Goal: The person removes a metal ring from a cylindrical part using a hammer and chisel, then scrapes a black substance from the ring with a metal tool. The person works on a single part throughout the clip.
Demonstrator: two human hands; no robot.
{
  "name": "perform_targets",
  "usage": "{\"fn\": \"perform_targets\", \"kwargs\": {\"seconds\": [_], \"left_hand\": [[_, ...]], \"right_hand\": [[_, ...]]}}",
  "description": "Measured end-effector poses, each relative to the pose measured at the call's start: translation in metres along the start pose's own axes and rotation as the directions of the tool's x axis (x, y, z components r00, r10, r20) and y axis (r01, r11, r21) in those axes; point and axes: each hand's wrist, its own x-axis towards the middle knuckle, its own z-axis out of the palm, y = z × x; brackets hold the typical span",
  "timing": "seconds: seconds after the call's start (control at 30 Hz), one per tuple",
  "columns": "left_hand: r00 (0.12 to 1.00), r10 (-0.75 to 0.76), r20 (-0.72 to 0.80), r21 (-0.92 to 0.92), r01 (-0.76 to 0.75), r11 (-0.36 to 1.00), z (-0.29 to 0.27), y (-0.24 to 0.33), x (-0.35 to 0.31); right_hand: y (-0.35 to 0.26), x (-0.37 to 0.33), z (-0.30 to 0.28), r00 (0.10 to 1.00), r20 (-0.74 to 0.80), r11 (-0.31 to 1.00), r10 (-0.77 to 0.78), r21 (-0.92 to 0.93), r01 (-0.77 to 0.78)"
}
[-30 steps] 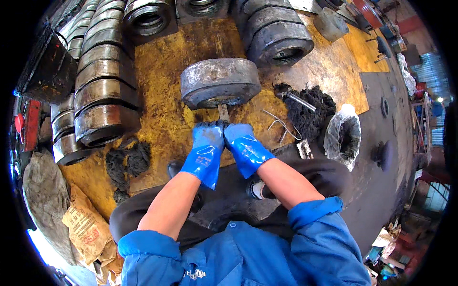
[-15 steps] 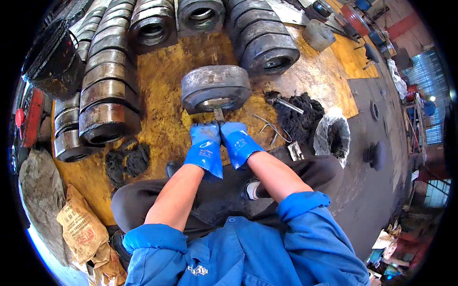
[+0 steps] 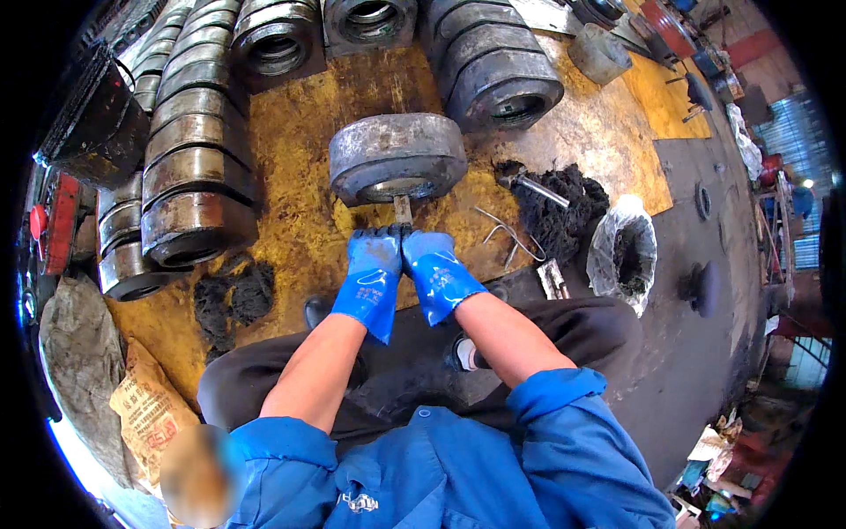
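Blue rubber gloves cover both my hands, which are side by side in front of my knees. My left hand (image 3: 374,253) and my right hand (image 3: 428,254) are closed together round a flat metal bar (image 3: 403,210). Most of the bar is hidden in the gloves; its far end reaches the near opening of a thick grey metal ring (image 3: 397,145). Whether the bar touches the inside of the ring I cannot tell. The ring lies on its side on a yellow, oil-stained board (image 3: 295,145).
Rows of similar rings (image 3: 198,167) flank the board. To the right are a dark fibrous heap (image 3: 573,212) with a metal tube (image 3: 542,190), a bent wire (image 3: 511,234) and a plastic-lined container (image 3: 621,251). At left stand a black bucket (image 3: 97,123) and dark clumps (image 3: 251,294).
The whole view has shifted slightly. Both hands stay closed on the bar in front of the ring, and their position against it has barely changed.
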Motion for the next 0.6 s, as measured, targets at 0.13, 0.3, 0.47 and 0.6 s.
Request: {"fn": "perform_targets", "kwargs": {"seconds": [0.13,0.3,0.47,0.6], "left_hand": [[0.994,-0.005,0.114,-0.073,0.014,0.997,-0.004,0.003,0.003],[1.000,-0.001,-0.024,0.011,0.001,1.000,0.025,-0.003,-0.004],[0.999,0.024,0.028,0.004,-0.024,1.000,0.016,-0.004,0.002],[0.997,0.043,-0.062,0.018,-0.042,0.999,0.007,0.008,0.003]], "right_hand": [[0.007,0.002,0.005,0.998,0.013,0.997,-0.062,-0.047,0.063],[0.003,-0.006,0.008,0.999,-0.008,0.998,-0.053,0.041,0.053],[0.007,-0.008,-0.007,0.998,-0.006,0.998,-0.065,0.026,0.065],[0.036,-0.032,-0.031,0.961,-0.077,0.964,-0.265,-0.018,0.265]]}}
